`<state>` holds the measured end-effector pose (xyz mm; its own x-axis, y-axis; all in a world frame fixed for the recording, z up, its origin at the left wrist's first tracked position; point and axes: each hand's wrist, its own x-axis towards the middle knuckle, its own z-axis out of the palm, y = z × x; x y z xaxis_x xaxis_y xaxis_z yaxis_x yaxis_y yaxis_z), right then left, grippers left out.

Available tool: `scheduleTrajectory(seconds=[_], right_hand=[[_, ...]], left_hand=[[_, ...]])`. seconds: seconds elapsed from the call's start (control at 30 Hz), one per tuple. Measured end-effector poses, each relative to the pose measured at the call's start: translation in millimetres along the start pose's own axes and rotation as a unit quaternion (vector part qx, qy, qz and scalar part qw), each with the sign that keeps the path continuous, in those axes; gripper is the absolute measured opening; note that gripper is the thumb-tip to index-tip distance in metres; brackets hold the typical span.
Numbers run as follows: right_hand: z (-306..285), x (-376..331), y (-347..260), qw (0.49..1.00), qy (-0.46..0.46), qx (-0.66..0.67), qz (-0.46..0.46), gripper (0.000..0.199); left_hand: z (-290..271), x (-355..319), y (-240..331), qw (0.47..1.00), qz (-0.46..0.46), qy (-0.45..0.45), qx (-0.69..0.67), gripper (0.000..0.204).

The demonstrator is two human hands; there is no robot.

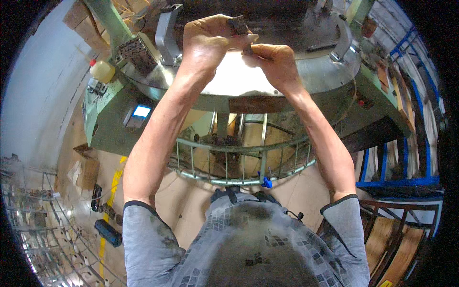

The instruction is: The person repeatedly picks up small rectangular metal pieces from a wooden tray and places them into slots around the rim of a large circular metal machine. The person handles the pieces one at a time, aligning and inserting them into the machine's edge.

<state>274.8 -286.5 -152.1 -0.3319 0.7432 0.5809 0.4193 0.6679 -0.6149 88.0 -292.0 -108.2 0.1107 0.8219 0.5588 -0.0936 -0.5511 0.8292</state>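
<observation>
Both my arms reach forward over a large round machine with a shiny metal ring plate (234, 79). My left hand (205, 42) is closed, its thumb and fingers pinching a small dark block-like piece (238, 25) above the plate. Just to the right and a little nearer, my right hand (276, 61) is pinched too, its fingertips at the lower end of the dark piece. Whether that end is the same piece or a second small part, I cannot tell. Bright light glares off the plate below my hands.
Grey metal brackets (167, 38) rise at both sides of the ring. A yellowish bottle with a red cap (102, 71) and a small lit screen (141, 111) sit on the green frame's left. A curved green railing (229, 149) stands between me and the machine. Blue racks (401, 184) stand right.
</observation>
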Motion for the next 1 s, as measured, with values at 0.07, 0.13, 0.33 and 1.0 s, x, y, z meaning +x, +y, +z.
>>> scheduleTrajectory(seconds=[0.07, 0.13, 0.33, 1.0], right_hand=[[12.7, 11.1, 6.4, 1.000, 0.003, -0.029, -0.010, 0.021], [22.8, 25.5, 11.7, 0.999, 0.032, -0.029, -0.021, 0.021], [42.7, 44.9, 20.7, 0.996, 0.064, 0.009, 0.068, 0.020], [20.4, 149.2, 117.1, 0.955, -0.055, 0.214, 0.197, 0.021]], left_hand=[[-15.1, 9.1, -14.3, 0.999, 0.014, 0.006, 0.033, 0.012], [-24.1, 19.4, -29.2, 0.995, 0.059, 0.015, 0.081, 0.010], [-44.4, 27.5, -64.9, 0.985, -0.116, 0.017, -0.123, 0.012], [-74.1, 155.7, -131.1, 0.935, -0.312, 0.004, -0.167, 0.018]])
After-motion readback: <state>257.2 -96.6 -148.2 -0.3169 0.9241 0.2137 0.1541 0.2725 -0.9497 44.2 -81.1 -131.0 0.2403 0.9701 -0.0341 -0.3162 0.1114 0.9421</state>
